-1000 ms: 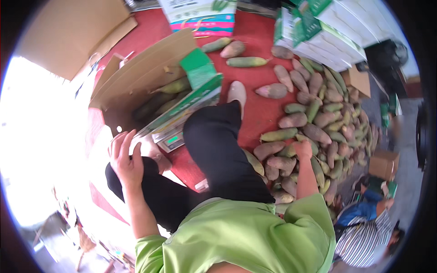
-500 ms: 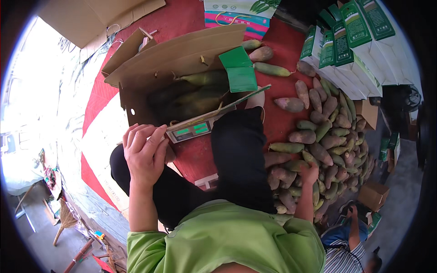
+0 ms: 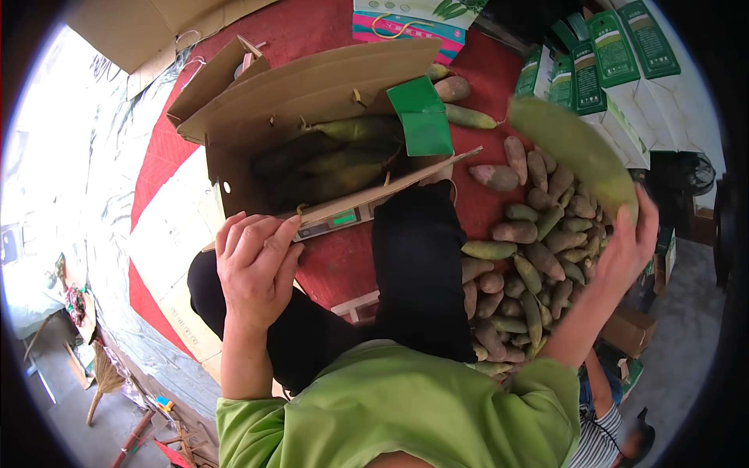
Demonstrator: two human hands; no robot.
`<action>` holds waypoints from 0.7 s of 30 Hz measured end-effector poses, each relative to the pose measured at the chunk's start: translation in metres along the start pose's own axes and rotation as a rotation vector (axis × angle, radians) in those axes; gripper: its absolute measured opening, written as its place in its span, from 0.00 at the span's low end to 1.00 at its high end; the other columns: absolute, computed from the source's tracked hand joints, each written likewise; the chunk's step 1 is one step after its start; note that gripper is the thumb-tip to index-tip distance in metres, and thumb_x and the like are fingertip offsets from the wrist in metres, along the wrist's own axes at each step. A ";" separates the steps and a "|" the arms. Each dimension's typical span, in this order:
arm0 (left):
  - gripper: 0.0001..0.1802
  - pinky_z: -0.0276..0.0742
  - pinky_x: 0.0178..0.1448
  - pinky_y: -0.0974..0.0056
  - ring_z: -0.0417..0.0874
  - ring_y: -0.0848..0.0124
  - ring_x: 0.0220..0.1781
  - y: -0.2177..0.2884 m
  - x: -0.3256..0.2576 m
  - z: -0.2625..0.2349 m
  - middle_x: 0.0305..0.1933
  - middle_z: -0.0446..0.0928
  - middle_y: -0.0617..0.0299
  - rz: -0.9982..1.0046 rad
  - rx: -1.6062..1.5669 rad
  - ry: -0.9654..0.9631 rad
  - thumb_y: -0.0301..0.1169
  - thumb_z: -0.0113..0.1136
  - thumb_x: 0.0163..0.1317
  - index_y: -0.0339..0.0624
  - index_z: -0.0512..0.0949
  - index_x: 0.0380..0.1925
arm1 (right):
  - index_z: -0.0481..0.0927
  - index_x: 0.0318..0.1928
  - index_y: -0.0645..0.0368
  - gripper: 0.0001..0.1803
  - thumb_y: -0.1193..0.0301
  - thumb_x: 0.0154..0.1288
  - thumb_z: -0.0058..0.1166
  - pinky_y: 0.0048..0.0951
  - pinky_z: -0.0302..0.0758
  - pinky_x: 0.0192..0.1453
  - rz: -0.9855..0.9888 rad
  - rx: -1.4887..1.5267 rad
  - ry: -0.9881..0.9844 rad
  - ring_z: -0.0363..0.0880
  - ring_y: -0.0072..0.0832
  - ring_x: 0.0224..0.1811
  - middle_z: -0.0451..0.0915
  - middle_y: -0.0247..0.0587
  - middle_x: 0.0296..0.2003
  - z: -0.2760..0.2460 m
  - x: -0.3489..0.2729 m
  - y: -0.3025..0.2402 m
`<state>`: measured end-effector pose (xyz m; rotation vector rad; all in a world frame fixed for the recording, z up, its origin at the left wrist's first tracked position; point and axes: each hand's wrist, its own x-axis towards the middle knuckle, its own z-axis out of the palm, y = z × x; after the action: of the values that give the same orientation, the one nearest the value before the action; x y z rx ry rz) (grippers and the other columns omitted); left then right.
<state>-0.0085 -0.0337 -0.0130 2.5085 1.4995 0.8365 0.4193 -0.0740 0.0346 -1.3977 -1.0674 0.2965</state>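
Note:
A long green radish [image 3: 573, 148] is held up over the right side of the pile, blurred by motion. My right hand [image 3: 626, 246] grips it by its lower end. At the left, my left hand [image 3: 256, 261] has its fingers bent over the near edge of an open cardboard box [image 3: 328, 82]. Several dark green radishes [image 3: 331, 156] lie inside the box, partly in shadow. Beneath its near flap shows a scale [image 3: 341, 219] with a lit green display. A green flap [image 3: 425, 129] folds out at the box's right end.
Green and purplish radishes [image 3: 546, 257] are heaped on the red floor covering [image 3: 335, 269] to my right. White-and-green cartons [image 3: 636, 86] stand at the far right. Another person [image 3: 605, 421] is at the lower right. A broom [image 3: 105, 374] lies at the lower left.
My right hand has come up from the pile, moving right and away from me, with a green radish in it. My left hand stays at the box edge, and the box has shifted slightly.

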 end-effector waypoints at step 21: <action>0.15 0.70 0.56 0.56 0.79 0.59 0.45 0.000 -0.005 0.013 0.39 0.80 0.56 -0.016 0.049 0.000 0.21 0.61 0.54 0.37 0.81 0.43 | 0.81 0.46 0.60 0.13 0.74 0.59 0.60 0.29 0.76 0.43 0.327 -0.568 -0.332 0.81 0.27 0.38 0.83 0.40 0.36 0.002 -0.127 0.195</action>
<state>-0.0033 -0.0351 -0.0262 2.5272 1.5562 0.8075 0.4288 -0.1219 -0.1929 -2.0944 -1.2478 0.5011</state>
